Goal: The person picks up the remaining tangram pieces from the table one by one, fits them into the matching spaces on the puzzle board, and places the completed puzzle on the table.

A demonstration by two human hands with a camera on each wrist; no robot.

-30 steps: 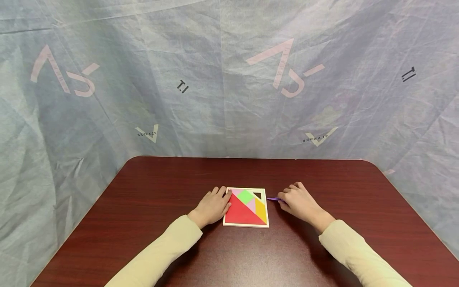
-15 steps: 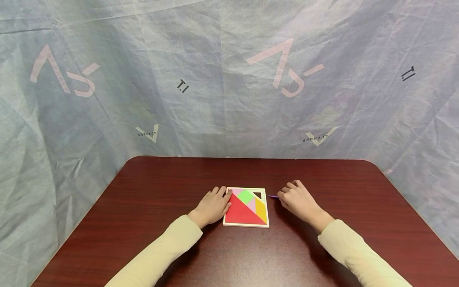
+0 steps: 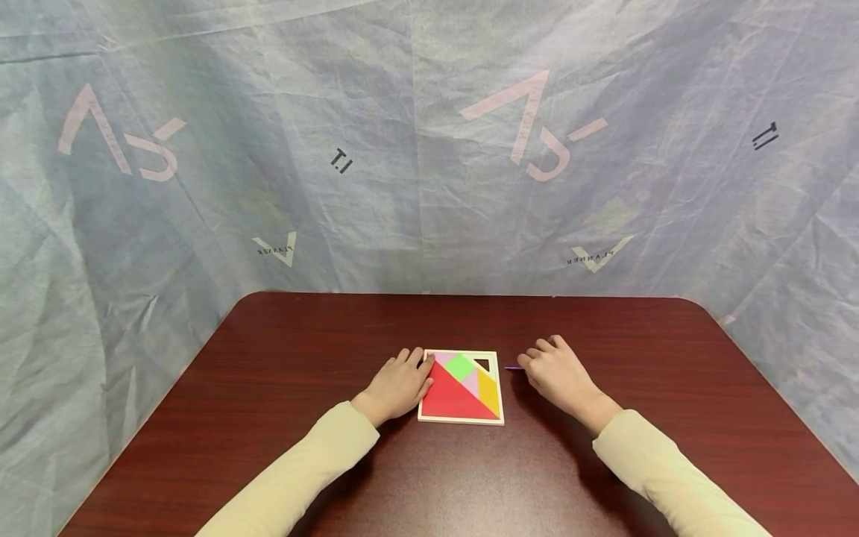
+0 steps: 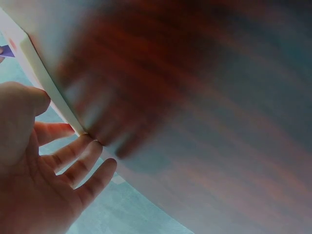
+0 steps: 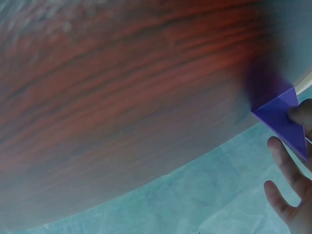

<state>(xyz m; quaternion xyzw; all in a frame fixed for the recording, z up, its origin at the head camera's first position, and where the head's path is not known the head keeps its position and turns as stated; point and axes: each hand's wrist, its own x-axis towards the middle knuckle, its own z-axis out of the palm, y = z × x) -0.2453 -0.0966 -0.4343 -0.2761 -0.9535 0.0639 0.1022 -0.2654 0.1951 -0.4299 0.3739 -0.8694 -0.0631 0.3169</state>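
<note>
Left hand (image 3: 397, 386) lies flat and relaxed against the puzzle tray (image 3: 461, 388), centre frame on the desk (image 3: 335, 335). Right hand (image 3: 557, 373) pinches the purple triangle (image 5: 282, 117) just right of the tray. It's a light pinch; the piece could slip or catch on the tray's rim.

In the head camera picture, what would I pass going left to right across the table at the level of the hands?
Left hand → puzzle tray with its coloured pieces → purple piece → right hand.
</note>
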